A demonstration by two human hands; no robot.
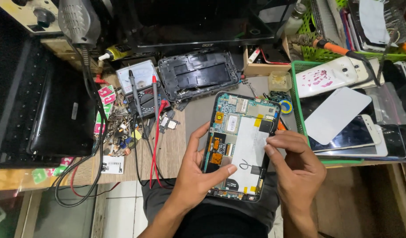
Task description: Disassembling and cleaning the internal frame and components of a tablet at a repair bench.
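An opened tablet point(240, 145) with its back cover off shows a green circuit board at the top and a white battery in the middle. My left hand point(198, 169) grips its left edge, thumb resting on the lower part of the battery. My right hand point(295, 165) holds the right edge, with fingertips on the battery's right side near black tape. The removed black back cover point(198, 75) lies on the desk behind.
A multimeter point(139, 86) with red and black probes sits left of the cover, amid loose small parts. A green tray point(298, 114) at right holds several phones. A dark laptop point(49, 110) lies at left, a monitor at the back, a soldering iron point(330, 46) upper right.
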